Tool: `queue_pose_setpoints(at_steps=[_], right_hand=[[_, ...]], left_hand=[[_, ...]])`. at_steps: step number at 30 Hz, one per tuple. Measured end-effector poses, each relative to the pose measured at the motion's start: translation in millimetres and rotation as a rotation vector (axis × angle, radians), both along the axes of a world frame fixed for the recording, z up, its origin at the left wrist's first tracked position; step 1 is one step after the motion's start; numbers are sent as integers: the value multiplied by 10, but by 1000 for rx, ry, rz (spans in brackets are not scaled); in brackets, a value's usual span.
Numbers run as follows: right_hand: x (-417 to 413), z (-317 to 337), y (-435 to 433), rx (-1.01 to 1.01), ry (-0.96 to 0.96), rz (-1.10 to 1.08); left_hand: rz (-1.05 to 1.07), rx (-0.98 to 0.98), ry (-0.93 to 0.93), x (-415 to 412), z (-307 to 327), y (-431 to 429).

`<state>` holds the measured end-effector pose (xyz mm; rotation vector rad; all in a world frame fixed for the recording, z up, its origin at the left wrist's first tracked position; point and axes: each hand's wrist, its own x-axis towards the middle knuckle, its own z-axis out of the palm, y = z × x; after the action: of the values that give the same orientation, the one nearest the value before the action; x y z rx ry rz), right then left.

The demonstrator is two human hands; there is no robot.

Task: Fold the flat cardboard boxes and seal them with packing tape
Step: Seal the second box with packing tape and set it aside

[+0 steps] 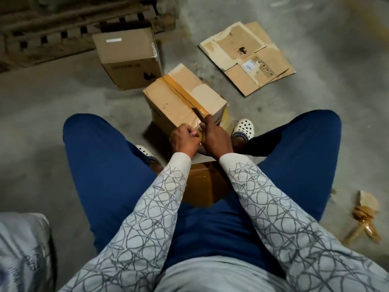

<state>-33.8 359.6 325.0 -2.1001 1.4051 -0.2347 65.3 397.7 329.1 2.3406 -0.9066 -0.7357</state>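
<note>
A bare concrete floor [52, 106] filled the view, with a wooden pallet [52, 28] along its far left edge and a grey printed sack [21, 249] at the near left. The person sat with knees wide apart in blue trousers and white perforated clogs [244, 126]. The folded box [174, 102] stood on the floor between the feet, with a strip of brown packing tape [179, 89] running along its top seam. A second assembled box [126, 57] stood just behind it to the left, and flat cardboard sheets [248, 57] lay apart to the far right. Crumpled tape scraps [364, 216] lay on the floor at the near right. The right hand [214, 135] gripped a knife [197, 113], its dark blade lying on the tape at the box's near edge. The left hand [185, 140] was curled beside it at the tape's near end; whether it pinched the tape could not be told.
</note>
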Motion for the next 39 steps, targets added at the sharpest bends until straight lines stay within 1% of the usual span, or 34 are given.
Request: queue_pose_setpoints(at_steps=[2, 3, 4, 7, 8, 10, 12, 15, 18, 22, 28, 34, 39], right_hand=[[12, 9, 44, -12, 6, 35], [8, -2, 48, -16, 5, 55], [0, -16, 43, -18, -4, 67], [-34, -56, 11, -6, -81, 43], [-42, -58, -3, -1, -113, 24], [-50, -39, -38, -8, -164, -11], [-48, -21, -65, -19, -214, -44], [-43, -12, -67, -39, -250, -85], [-38, -18, -66, -69, -253, -92], [-37, 11, -79, -87, -263, -56], [-37, 57, -34, -125, -220, 95], [-45, 57, -46, -182, -181, 128], [-49, 55, -39, -172, -234, 103]], left_hand=[[-1, -4, 46, 59, 5, 30], [5, 3, 102, 102, -15, 37], [11, 7, 188, 151, -36, 43], [43, 31, 526, 284, -37, 74], [39, 28, 601, 318, -29, 90], [30, -29, 671, 346, 3, 116], [66, -80, 675, 357, 17, 117], [111, -97, 662, 364, 1, 98], [93, -111, 636, 338, 14, 89], [99, -134, 664, 319, 38, 84], [67, -123, 671, 364, 90, 99], [8, -119, 667, 431, 81, 105], [-46, -158, 626, 463, 128, 109]])
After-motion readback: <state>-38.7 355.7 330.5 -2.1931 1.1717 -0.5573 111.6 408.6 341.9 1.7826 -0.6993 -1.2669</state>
